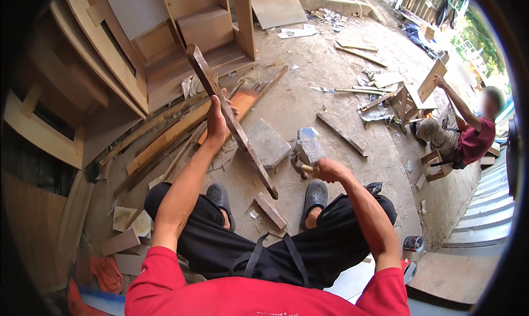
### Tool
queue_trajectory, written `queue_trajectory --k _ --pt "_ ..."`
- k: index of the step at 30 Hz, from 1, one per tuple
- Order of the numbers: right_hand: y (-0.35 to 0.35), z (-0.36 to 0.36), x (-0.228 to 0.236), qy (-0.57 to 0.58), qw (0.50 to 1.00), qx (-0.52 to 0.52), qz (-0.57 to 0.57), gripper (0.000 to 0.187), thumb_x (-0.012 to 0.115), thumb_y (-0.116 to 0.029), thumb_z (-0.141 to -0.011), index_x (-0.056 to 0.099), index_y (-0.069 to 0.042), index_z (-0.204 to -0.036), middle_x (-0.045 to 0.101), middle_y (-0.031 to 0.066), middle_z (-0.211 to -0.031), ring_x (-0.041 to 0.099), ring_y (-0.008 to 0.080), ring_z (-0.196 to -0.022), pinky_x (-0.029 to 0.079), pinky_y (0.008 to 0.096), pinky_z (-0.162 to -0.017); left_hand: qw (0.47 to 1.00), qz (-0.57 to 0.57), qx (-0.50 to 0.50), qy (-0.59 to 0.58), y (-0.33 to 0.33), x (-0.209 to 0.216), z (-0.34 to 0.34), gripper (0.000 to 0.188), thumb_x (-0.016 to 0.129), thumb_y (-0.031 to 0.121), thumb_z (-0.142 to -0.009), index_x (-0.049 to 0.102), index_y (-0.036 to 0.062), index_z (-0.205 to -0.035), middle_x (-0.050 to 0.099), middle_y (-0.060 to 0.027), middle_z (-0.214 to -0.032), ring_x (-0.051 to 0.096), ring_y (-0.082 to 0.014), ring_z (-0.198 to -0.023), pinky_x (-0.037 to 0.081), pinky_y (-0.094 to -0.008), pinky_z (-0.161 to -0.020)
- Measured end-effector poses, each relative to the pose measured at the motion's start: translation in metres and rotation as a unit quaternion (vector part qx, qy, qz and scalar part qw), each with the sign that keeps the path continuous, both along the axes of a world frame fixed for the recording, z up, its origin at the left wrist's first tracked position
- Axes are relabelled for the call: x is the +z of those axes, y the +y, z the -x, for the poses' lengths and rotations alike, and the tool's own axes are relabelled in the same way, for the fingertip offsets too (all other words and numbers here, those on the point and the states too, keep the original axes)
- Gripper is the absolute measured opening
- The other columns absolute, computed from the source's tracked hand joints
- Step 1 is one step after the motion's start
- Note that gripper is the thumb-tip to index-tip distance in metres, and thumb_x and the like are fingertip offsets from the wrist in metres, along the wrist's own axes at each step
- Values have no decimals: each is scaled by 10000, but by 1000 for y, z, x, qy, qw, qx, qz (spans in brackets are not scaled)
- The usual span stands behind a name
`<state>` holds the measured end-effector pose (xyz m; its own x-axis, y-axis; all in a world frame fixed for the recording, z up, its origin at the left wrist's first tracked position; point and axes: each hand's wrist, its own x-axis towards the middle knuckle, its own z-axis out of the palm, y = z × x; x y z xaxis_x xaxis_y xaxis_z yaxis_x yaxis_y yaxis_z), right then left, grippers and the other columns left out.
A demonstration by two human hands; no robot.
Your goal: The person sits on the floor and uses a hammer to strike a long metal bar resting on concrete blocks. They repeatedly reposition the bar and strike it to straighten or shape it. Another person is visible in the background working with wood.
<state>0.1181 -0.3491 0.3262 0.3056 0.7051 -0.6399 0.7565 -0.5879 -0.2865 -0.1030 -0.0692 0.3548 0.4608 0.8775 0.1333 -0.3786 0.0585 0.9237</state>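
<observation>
My left hand (217, 117) is closed round a long, dark wooden batten (238, 133), held up at a slant so that its lower end hangs above the ground between my feet. In my right hand (329, 170) is a hammer (301, 166), gripped by its short visible handle, its head low in front of a bluish-grey block (309, 144). Left of that block lies a larger grey concrete slab (268, 143), partly behind the batten. A short wooden offcut (270, 210) rests on the ground between my shoes.
Wooden cabinet frames (204, 26) stand at the left, with long planks (165, 139) along their foot. A loose batten (341, 134) lies ahead on the concrete. At the right a seated co-worker (468, 131) handles a board (432, 80). A can (413, 244) stands near my right side.
</observation>
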Motion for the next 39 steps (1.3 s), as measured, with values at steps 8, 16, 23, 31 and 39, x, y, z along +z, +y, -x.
queue_trajectory --k 8,16,23,31,39 --pt "11 22 -110 209 931 -296 -34 259 698 -142 -812 612 60 -675 580 96 -607 570 201 -512 443 373 -435 986 123 107 -24 4 -28 23 663 429 677 -950 616 41 -973 560 -30 -707 572 -147 -569 487 -307 -543" --pt "-43 -12 -277 342 885 -315 26 187 688 -169 -805 632 -8 -726 628 100 -702 581 215 -600 464 410 -491 982 142 114 -52 17 -40 51 617 503 664 -926 547 50 -893 570 -66 -715 570 -186 -569 487 -331 -540" --pt "-66 -23 -300 294 842 -447 65 97 622 -73 -818 584 -32 -739 555 104 -636 568 224 -559 475 379 -452 967 231 103 -44 23 -58 60 617 500 683 -915 547 68 -910 563 -65 -733 573 -195 -624 499 -349 -590" --pt "-58 -51 -278 162 905 -393 35 162 650 -104 -801 630 -2 -677 614 118 -601 631 231 -502 500 357 -419 961 253 111 -7 20 -68 56 658 553 728 -855 561 73 -911 573 -61 -779 571 -189 -677 500 -342 -621" --pt "-81 -86 -255 -12 916 -401 20 232 674 -180 -826 710 33 -741 681 146 -651 700 241 -576 549 347 -520 963 253 96 -20 19 -73 55 668 567 737 -840 566 71 -892 577 -63 -777 570 -186 -672 496 -336 -633"
